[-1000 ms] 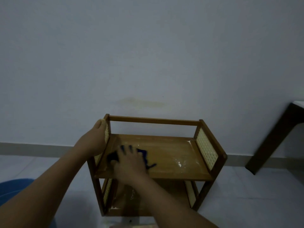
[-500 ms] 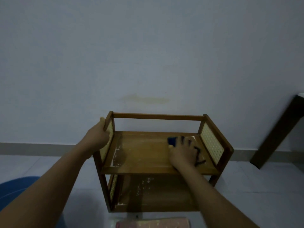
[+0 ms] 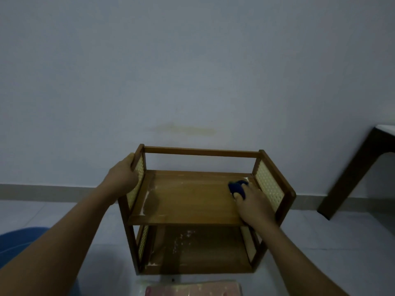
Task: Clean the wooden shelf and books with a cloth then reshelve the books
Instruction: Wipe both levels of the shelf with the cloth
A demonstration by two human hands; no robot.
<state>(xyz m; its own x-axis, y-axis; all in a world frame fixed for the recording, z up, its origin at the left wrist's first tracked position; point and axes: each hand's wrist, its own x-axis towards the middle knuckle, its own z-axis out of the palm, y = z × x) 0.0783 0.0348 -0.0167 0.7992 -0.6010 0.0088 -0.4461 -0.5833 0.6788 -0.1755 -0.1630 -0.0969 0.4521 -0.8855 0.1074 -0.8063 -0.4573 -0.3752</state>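
Left hand (image 3: 124, 176) grips the shelf's (image 3: 192, 197) stiff left post; right hand (image 3: 254, 201) presses the soft, probably damp cloth (image 3: 237, 186) at its right back corner.

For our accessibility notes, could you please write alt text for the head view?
A person's right hand presses a dark blue cloth into the back right corner of a wooden shelf's top board, while the left hand grips its left side frame. White dust streaks remain on both boards, and a pink book lies on the floor in front.
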